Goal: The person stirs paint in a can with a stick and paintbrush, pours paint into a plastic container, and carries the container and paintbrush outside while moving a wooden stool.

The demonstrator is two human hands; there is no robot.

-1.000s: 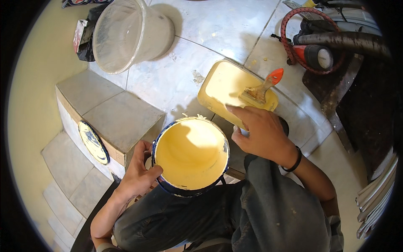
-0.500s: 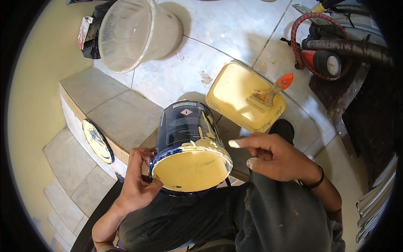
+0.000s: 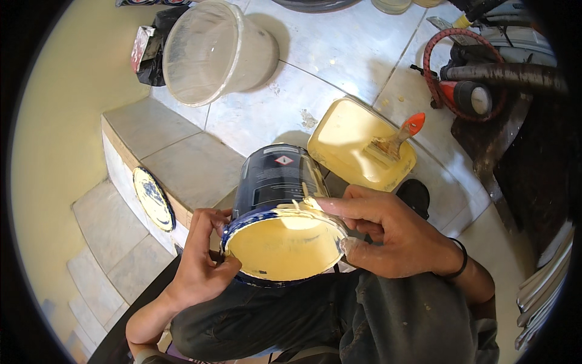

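A dark paint bucket [image 3: 276,182] is tilted over my lap, its mouth toward me. Pale yellow paint coats its inside and rim, with drips running down the outer wall. My left hand [image 3: 203,258] grips the rim at the left, thumb at the mouth and fingers behind the outside. On the right side, my right hand [image 3: 394,233] is on the bucket: its index fingertip, smeared with paint, presses the painted outer wall just behind the rim, and the thumb touches the rim's right edge. Beyond it, a paintbrush [image 3: 397,138] with an orange-red handle rests in a yellow paint tray [image 3: 321,148].
A paint-smeared lid [image 3: 153,199] leans against the tiled step [image 3: 176,164] at left. A cloudy plastic bucket [image 3: 254,54] stands on the tiled floor behind. At the far right lie a red hose [image 3: 429,57], a flashlight [image 3: 470,97] and other tools.
My right hand has moved left onto the bucket's rim and outer wall; before, it hovered just beside it. The left hand keeps its grip. The whole view has shifted slightly.
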